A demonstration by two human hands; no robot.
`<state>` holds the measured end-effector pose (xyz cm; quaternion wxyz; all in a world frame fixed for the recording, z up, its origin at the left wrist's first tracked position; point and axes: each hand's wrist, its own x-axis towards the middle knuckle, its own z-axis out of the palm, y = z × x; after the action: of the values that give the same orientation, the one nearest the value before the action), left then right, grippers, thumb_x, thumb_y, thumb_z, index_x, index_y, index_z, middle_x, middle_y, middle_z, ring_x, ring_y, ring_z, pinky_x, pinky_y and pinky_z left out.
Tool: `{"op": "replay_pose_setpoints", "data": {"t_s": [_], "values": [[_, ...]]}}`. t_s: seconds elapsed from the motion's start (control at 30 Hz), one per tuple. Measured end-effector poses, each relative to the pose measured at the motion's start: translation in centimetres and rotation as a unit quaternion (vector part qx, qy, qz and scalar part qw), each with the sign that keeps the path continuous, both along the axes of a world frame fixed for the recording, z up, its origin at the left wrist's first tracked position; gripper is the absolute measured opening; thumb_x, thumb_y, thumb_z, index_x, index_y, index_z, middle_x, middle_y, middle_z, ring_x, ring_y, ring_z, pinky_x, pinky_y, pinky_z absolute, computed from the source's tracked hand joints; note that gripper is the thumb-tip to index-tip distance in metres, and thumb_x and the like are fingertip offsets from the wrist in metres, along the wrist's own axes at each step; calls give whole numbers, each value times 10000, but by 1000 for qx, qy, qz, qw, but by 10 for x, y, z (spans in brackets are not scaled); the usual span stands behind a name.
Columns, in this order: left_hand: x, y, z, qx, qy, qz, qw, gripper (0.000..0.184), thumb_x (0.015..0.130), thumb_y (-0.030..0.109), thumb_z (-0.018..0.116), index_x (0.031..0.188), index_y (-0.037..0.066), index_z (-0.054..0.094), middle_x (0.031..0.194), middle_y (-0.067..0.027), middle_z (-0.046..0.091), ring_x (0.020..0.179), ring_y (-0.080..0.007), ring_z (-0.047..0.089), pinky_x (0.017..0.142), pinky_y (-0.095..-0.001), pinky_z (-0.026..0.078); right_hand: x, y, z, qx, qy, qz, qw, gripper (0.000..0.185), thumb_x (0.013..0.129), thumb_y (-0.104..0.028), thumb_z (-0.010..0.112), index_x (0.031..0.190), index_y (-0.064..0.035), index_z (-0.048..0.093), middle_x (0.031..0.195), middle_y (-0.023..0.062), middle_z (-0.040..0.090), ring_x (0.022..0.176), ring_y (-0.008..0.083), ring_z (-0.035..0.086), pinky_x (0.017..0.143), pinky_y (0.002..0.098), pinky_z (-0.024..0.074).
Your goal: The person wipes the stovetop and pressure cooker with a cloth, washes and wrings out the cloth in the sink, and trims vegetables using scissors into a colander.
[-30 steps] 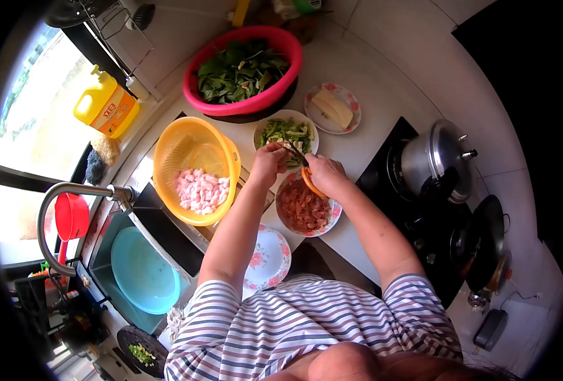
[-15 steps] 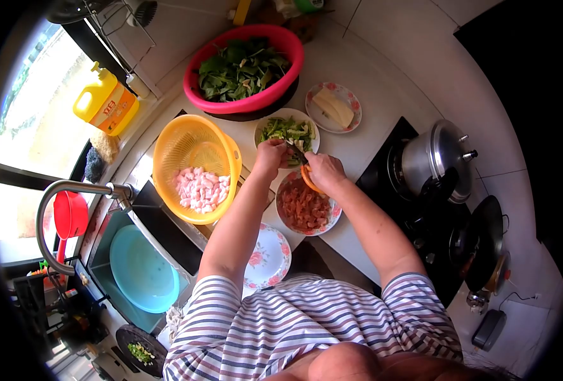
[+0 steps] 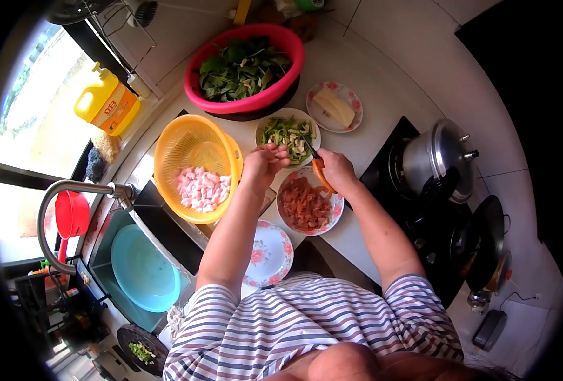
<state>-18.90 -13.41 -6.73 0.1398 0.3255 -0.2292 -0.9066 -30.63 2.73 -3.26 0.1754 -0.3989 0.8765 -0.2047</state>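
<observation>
My right hand [image 3: 335, 171] is wrapped round the orange handles of a pair of scissors [image 3: 318, 166], whose dark blades point up and left over a plate of cut green vegetables [image 3: 288, 136]. My left hand [image 3: 265, 164] is at that plate's lower left edge, fingers curled together with the palm partly up; whatever they hold is too small to name. Just below the hands is a flowered bowl of reddish meat pieces [image 3: 305, 204]. Left of my left hand stands a yellow colander [image 3: 195, 143] with pale pink pieces in it.
Behind sits a pink basin [image 3: 297, 54] of leafy greens, beside a plate with a pale block [image 3: 333, 108]. A flowered plate [image 3: 268, 254] lies near my body. The sink with a blue basin [image 3: 145, 270] is left; a stove with a pressure cooker [image 3: 437, 159] is right.
My hands have moved apart. The right one has drawn the scissors slightly right and down, and the left has shifted left, its palm turned up. More of the cut vegetables shows.
</observation>
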Motion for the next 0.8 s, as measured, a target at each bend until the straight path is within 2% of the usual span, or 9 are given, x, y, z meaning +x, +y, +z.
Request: {"op": "replay_pose_setpoints", "data": {"t_s": [0.17,0.23,0.27,0.37,0.47,0.53,0.63,0.67,0.8], "values": [[-5,11,6,-30,7,-14,999,206,814,-47,371,1015,-34,410,959,-182,572,745,-250,598,633,-362,549,3,3,7,-21,-29,-6,999,82,779,-107,506,843,-58,523,768,181,597,768,383,568,644,454,437],[-8,13,3,-113,-20,-54,992,160,870,20,384,1013,-39,423,947,-163,579,711,-233,598,626,-349,552,3,5,4,-14,-14,2,1000,112,781,-129,532,864,-56,539,758,178,601,750,371,576,630,434,443],[-8,14,1,-114,-19,-53,992,160,870,20,384,1013,-39,423,947,-163,579,711,-233,598,626,-349,552,4,5,5,-7,0,10,1000,143,782,-152,558,885,-53,554,748,175,605,732,359,584,615,414,448],[-9,13,-2,-144,-36,-90,985,219,881,62,449,1080,-29,433,940,-148,597,714,-200,596,624,-325,544,8,4,12,5,-26,23,999,133,782,-117,513,900,-61,534,758,185,597,769,389,566,661,452,439],[-7,12,-7,-157,-12,-109,981,221,899,115,468,1079,-11,479,867,-97,599,671,-152,572,577,-282,516,12,6,9,-17,-24,49,998,201,789,-140,540,972,-56,539,754,191,600,747,383,576,634,426,447],[-8,10,-16,-169,-15,-96,981,198,888,103,492,1055,2,525,799,-54,583,632,-118,546,542,-248,484,13,5,14,5,-32,56,998,218,787,-124,525,993,-54,529,819,193,599,804,383,568,675,436,444],[-10,14,-15,-173,-5,-53,984,148,871,87,519,994,11,547,772,-37,570,606,-104,529,533,-238,471,14,1,13,28,-24,64,997,244,784,-105,513,1022,-49,515,911,198,593,879,380,556,726,442,440],[-11,17,-7,-187,-36,-41,981,112,849,65,541,952,19,540,761,-45,570,605,-114,536,534,-245,476,14,-1,11,28,-10,62,998,252,783,-102,515,1029,-46,511,938,202,588,898,378,552,737,438,439],[-11,23,6,-165,-77,-24,983,77,807,38,565,863,32,512,750,-55,564,584,-139,541,505,-261,475,17,-12,14,13,-63,59,996,242,787,-132,533,1011,-43,509,855,215,588,823,412,546,692,451,432]]}}
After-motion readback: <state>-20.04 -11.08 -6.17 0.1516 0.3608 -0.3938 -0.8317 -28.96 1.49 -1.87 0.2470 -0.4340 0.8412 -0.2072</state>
